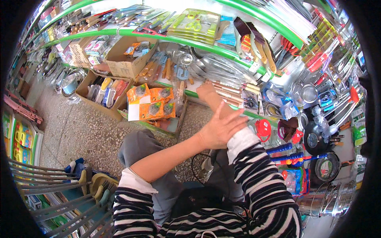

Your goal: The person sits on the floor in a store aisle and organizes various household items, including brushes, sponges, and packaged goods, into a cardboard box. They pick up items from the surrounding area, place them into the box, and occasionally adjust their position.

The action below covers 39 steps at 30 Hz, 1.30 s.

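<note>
My left hand [217, 128] lies across my right forearm near the cuff, its fingers spread over the wrist. Beyond it, my right hand [206, 90] reaches to the green-edged lower shelf, beside a row of wooden-handled utensils [227, 93]; its fingers are partly hidden, and whether they hold anything is not clear. Left of that hand, orange packs of metal scourers [154, 109] lie on an open box on the floor. Packaged wooden-handled tools [168, 68] and plastic-wrapped metal ladles [190, 59] lie on the shelf just behind.
A cardboard box of brushes [108, 92] stands on the speckled floor at left. Long-handled tools [59, 190] jut in at lower left. Red-lidded jars [262, 128], blue-handled tools [281, 148] and black pans [327, 167] crowd the right side. Packaged scissors [195, 25] lie on the upper shelf.
</note>
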### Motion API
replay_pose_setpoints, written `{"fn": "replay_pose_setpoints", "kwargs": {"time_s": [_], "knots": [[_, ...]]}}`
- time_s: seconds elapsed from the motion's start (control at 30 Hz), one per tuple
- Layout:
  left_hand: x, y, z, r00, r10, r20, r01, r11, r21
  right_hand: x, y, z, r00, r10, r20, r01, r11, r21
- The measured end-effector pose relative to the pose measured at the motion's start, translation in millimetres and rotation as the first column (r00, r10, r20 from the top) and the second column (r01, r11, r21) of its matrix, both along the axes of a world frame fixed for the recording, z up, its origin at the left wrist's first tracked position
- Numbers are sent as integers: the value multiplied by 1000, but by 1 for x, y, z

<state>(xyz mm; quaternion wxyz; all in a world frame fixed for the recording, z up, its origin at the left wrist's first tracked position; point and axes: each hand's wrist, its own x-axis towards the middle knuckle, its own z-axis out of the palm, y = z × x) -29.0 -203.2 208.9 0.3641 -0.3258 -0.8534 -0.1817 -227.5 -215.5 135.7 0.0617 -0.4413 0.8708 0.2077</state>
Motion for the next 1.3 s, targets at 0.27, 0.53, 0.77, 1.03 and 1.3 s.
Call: {"fn": "replay_pose_setpoints", "kwargs": {"time_s": [0.27,0.53,0.77,1.03,1.3], "knots": [[28,50,19,960,-257,-115,268,959,95,-40,46,20,909,-388,149,409,901,-144],[57,94,33,946,-324,-24,323,934,154,-134,116,-52,727,-277,628,668,497,-554],[33,49,17,972,-97,214,121,987,-105,-106,106,-67,632,-301,714,596,778,-199],[66,-75,-6,759,533,375,-409,837,-362,-57,66,7,848,-150,508,295,931,-216],[90,-160,9,255,758,601,-550,624,-555,5,27,-62,917,-155,368,181,983,-38]]}}
